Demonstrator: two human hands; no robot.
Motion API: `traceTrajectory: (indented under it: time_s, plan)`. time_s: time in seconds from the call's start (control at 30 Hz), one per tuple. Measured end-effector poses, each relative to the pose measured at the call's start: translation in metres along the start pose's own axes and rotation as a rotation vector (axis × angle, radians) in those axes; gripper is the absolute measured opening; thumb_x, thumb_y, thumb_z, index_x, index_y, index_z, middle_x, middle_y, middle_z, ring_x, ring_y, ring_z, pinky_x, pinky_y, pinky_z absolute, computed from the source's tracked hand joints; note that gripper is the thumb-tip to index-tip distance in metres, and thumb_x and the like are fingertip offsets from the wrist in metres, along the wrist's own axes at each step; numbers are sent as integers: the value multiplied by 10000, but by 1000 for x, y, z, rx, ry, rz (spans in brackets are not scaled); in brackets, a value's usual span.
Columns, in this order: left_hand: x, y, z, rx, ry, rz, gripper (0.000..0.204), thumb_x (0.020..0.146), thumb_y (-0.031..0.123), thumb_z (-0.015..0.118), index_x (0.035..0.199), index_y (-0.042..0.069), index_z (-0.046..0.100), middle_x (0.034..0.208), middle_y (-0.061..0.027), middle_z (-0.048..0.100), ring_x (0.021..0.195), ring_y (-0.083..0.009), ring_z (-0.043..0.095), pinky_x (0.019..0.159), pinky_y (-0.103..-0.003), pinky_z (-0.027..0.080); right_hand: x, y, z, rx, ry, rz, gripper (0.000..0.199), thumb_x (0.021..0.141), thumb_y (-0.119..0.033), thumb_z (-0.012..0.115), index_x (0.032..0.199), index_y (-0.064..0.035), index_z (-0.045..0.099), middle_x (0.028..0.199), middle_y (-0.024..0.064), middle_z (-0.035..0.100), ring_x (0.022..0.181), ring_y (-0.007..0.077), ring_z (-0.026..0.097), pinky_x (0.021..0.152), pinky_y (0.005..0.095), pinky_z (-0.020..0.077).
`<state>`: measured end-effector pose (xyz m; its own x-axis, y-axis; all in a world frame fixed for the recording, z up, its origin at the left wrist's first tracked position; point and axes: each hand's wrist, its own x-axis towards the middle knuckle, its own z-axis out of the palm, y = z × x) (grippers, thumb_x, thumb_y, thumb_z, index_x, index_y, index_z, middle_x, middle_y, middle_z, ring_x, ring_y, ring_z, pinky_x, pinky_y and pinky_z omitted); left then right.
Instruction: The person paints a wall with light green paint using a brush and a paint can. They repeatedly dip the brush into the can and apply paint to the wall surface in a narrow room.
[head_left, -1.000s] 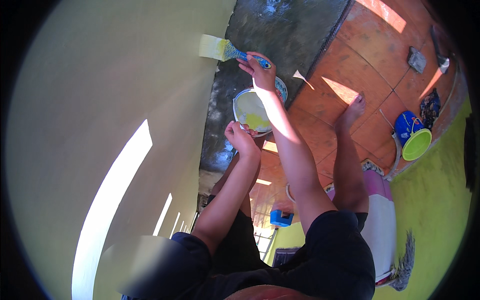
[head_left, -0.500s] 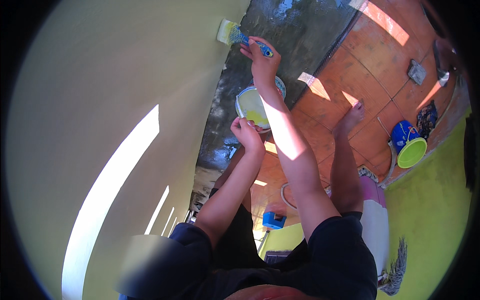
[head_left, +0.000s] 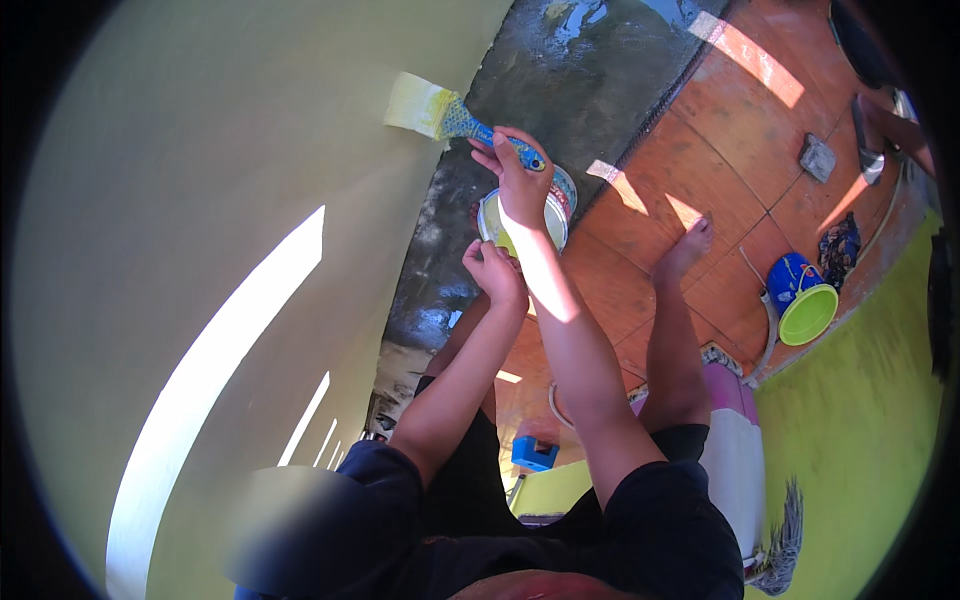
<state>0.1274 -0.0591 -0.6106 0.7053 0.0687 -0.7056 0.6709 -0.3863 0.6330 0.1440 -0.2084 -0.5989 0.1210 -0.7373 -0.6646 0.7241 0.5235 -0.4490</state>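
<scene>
A wide paintbrush [head_left: 468,125] with a blue patterned handle and pale yellow-loaded bristles is in my right hand [head_left: 522,180]. Its bristles lie against the pale wall [head_left: 250,150], a little above where wall and floor meet. My left hand [head_left: 494,272] is closed at the near edge of a round paint bucket [head_left: 557,225], apparently gripping its rim or handle; the exact hold is hidden. Yellowish paint shows inside the bucket, partly covered by my right wrist and forearm.
Along the wall runs a dark wet floor strip [head_left: 545,75], bordering orange tiles [head_left: 715,160]. A grey stone block [head_left: 817,157], a tipped blue bucket with lime inside [head_left: 808,310] and a dark crumpled bundle [head_left: 838,248] lie right. Another person's foot [head_left: 868,140] appears far right.
My right hand has moved the brush left and slightly down, farther onto the wall. The left hand still holds the bucket, and the view has shifted slightly.
</scene>
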Motion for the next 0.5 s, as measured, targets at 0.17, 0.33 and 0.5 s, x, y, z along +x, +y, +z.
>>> traceTrajectory:
  time_s: [0.17, 0.33, 0.5]
  plan:
    - [-6, 2, 1, 97, 36, 31, 309, 935, 170, 532, 1194, 57, 408, 855, -47, 507, 681, -116, 491, 575, -266, 445, 10, -8, 9, -91, 12, -144, 149, 949, -51, 626, 1026, 74, 656, 988, 144, 676, 890, 223, 708, 815, 322, 613]
    - [3, -20, -17, 317, -185, 193, 219, 986, 202, 528, 1084, 10, 492, 823, -39, 511, 663, -126, 494, 587, -285, 450, -82, -76, 86, -156, -266, -286, 94, 894, 11, 666, 979, 49, 675, 947, 143, 675, 872, 173, 678, 825, 292, 599]
    - [12, -28, -6, 87, -31, 122, 171, 980, 194, 520, 1062, 46, 489, 744, -38, 481, 565, -132, 466, 504, -296, 422, -126, -112, 118, 288, -453, -166, 124, 872, 29, 682, 996, 41, 672, 990, 150, 668, 923, 181, 673, 819, 318, 611]
